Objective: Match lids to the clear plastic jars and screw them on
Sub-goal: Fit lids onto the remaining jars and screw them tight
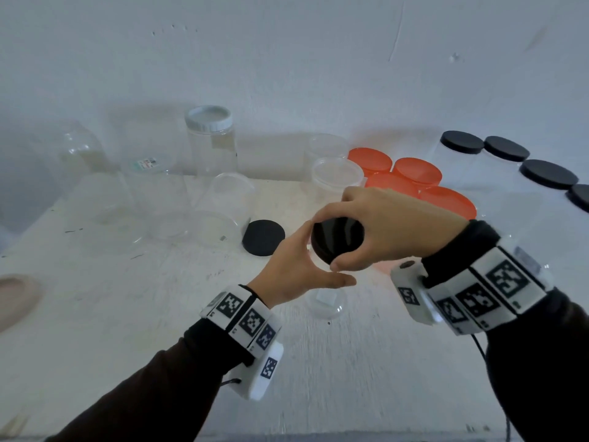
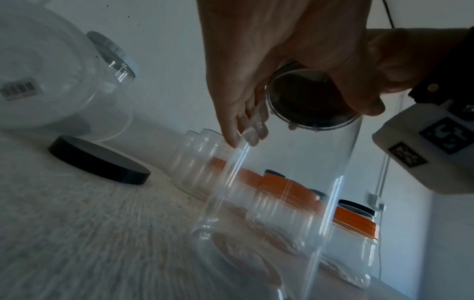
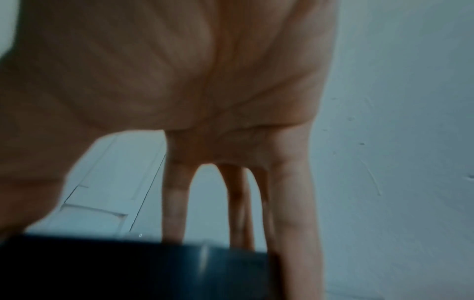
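White tabletop is carrying the jars. Right hand is gripping one black lid from above on one clear jar; left hand is curling round that jar's neck. Left of this jar, one loose black lid is lying flat. Behind it, four orange-lidded jars and four black-lidded jars are standing.

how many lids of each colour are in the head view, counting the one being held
black lids: 6
orange lids: 4
white lid: 1
total: 11
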